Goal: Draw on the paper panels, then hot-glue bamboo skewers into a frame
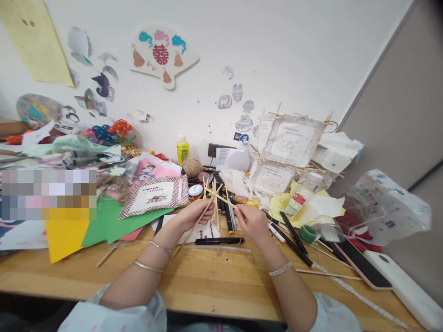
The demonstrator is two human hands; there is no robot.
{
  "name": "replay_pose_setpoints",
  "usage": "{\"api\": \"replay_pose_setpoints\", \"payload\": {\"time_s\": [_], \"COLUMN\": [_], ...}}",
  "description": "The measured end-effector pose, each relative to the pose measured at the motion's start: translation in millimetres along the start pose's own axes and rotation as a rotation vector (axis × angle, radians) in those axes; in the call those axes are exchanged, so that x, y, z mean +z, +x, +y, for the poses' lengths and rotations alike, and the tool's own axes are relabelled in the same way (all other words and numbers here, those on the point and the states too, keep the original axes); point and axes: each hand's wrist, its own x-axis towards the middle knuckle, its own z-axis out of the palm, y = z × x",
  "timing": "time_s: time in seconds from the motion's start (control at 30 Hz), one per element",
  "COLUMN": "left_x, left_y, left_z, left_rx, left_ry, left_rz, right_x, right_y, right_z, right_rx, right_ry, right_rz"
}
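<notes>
Over the middle of the wooden table [207, 281], my left hand [195, 213] is closed around a thin wooden stick [194, 228] that slants down toward me. My right hand [252, 220] pinches a second thin stick [219, 197] that crosses the first near their upper ends. Beneath and behind the hands lie a bunch of loose sticks and pens [221, 207], a black marker [219, 240] and a white sheet [204, 230].
Green [110, 226] and yellow [65, 237] paper sheets lie at the left, with a patterned paper panel [155, 196]. A twine ball [192, 167] and yellow glue bottle [182, 150] stand behind. Paper lantern frames [292, 143], plastic bags [384, 207], markers and a phone [363, 269] crowd the right.
</notes>
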Motion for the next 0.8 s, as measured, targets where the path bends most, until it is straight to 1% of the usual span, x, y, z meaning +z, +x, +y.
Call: {"api": "replay_pose_setpoints", "payload": {"time_s": [0.1, 0.27, 0.33, 0.43, 0.5, 0.6, 0.7, 0.8], "left_x": [-1.3, -5.1, -5.0, -2.5, -0.2, 2.4, 3.3, 3.3], "left_y": [1.2, 1.0, -0.4, -3.1, -4.8, -6.8, -7.8, -8.1], "left_z": [-0.8, -0.7, 2.1, 7.7, 10.2, 11.0, 10.7, 11.5], "left_rx": [0.085, 0.193, 0.238, 0.360, 0.443, 0.537, 0.620, 0.696], "left_ry": [0.016, 0.094, 0.074, 0.028, 0.043, 0.155, 0.333, 0.477], "left_rz": [0.080, 0.280, 0.325, 0.398, 0.440, 0.530, 0.631, 0.649], "right_x": [0.1, 0.5, 1.0, 1.7, 1.9, 1.6, 1.5, 1.4], "right_y": [-0.4, -1.0, -1.3, -1.4, -0.9, -0.1, 0.2, -0.1], "right_z": [0.2, 0.6, 0.8, 0.9, 0.5, -0.3, -0.3, 0.1], "right_rx": [0.005, 0.026, 0.036, 0.039, 0.037, 0.035, 0.043, 0.048], "right_ry": [0.001, -0.006, -0.006, -0.011, -0.013, -0.014, -0.022, -0.030], "right_rz": [0.001, -0.008, -0.022, -0.030, -0.022, -0.009, -0.011, -0.019]}}
